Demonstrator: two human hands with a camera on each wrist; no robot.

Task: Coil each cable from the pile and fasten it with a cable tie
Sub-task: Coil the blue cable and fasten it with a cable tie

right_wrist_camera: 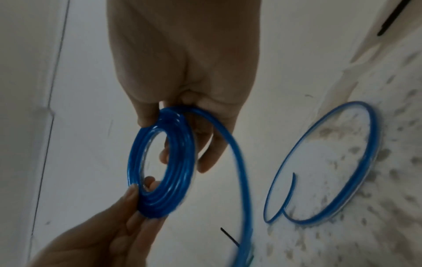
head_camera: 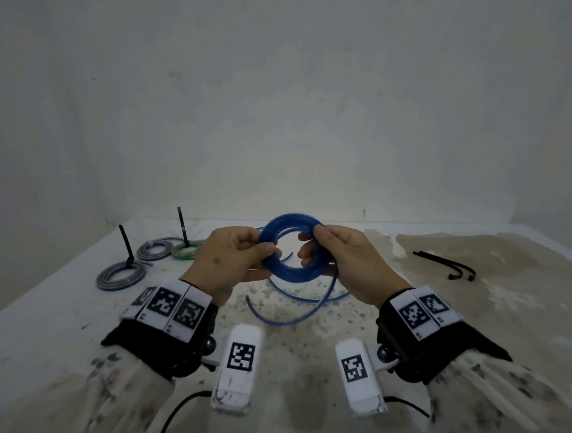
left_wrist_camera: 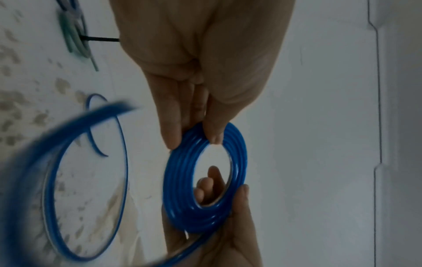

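A blue cable is wound into a small coil (head_camera: 287, 220) that I hold upright above the table (head_camera: 54, 306). My left hand (head_camera: 267, 258) pinches the coil's left side between thumb and fingers. My right hand (head_camera: 311, 243) grips its right side, thumb on the outer face and fingers through the middle. In the left wrist view the left thumb and fingers pinch the coil (left_wrist_camera: 175, 180) at its near edge. The right wrist view shows the coil (right_wrist_camera: 182, 168) with a loose tail (right_wrist_camera: 367, 144) running down to the table. That uncoiled tail (head_camera: 301, 302) lies in wide loops below my hands.
Three tied coils lie at the left: a grey one (head_camera: 120, 277), a grey-blue one (head_camera: 153, 251) and a green one (head_camera: 187, 249), two with black tie tails sticking up. Loose black cable ties (head_camera: 449, 264) lie at the right. A wall rises right behind the table.
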